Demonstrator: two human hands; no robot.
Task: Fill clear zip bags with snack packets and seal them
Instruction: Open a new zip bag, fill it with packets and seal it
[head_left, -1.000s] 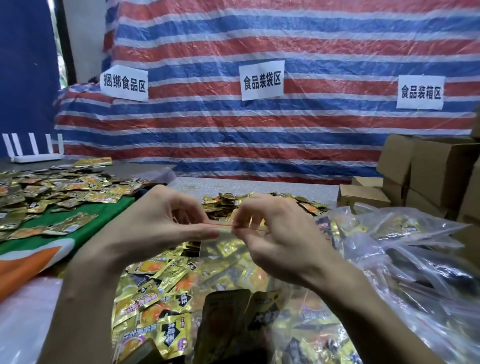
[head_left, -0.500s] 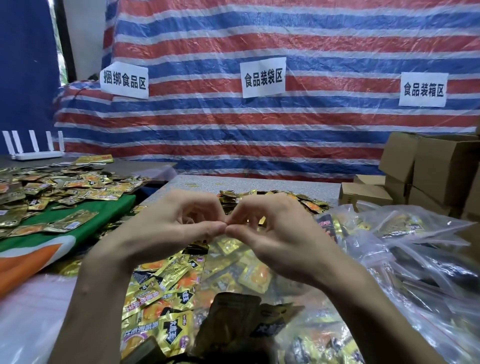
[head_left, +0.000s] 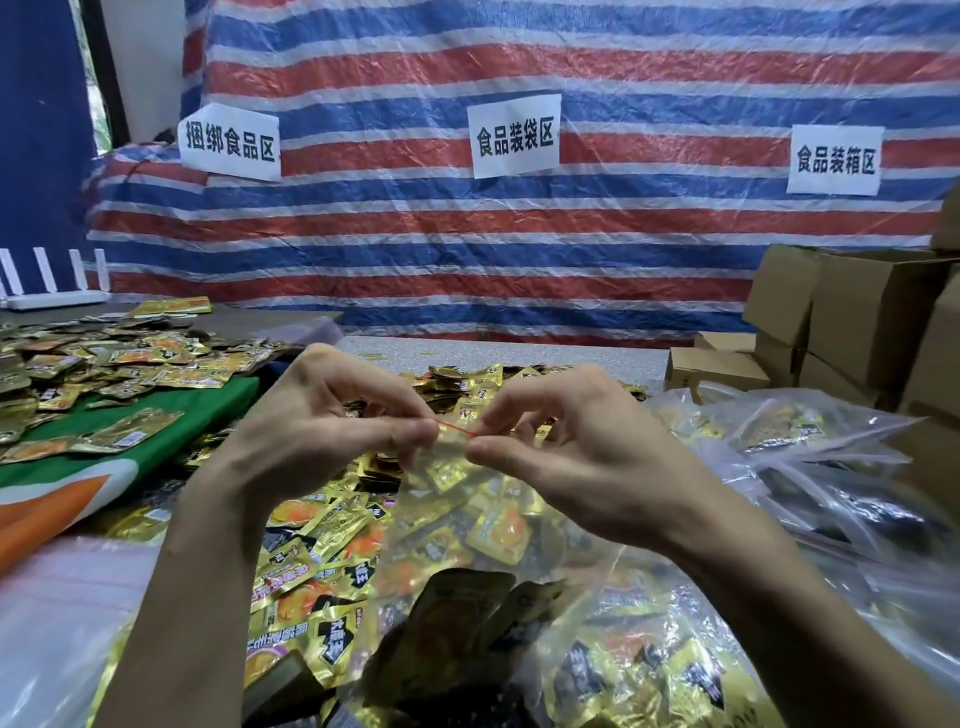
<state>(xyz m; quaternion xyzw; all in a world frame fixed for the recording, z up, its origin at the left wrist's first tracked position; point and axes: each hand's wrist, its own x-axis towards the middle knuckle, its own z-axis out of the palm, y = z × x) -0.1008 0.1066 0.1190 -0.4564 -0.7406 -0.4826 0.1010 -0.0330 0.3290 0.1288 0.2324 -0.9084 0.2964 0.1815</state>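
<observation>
I hold a clear zip bag (head_left: 467, 525) up in front of me, with gold snack packets inside it. Its red zip strip (head_left: 456, 427) runs between my two hands. My left hand (head_left: 332, 431) pinches the strip's left part between thumb and fingers. My right hand (head_left: 566, 452) pinches it just to the right, a short gap of strip showing between the fingertips. Under the bag lies a heap of loose gold and orange snack packets (head_left: 317, 566).
Filled clear bags (head_left: 810, 467) pile up at the right. Brown cardboard boxes (head_left: 857, 322) stand at the far right. More packets (head_left: 104, 364) cover a green cloth (head_left: 171, 431) on the left. A striped tarp (head_left: 519, 249) with paper signs hangs behind.
My fingertips met at the middle of the zip strip half a second ago; now they have drawn a little apart along it, showing a short red stretch.
</observation>
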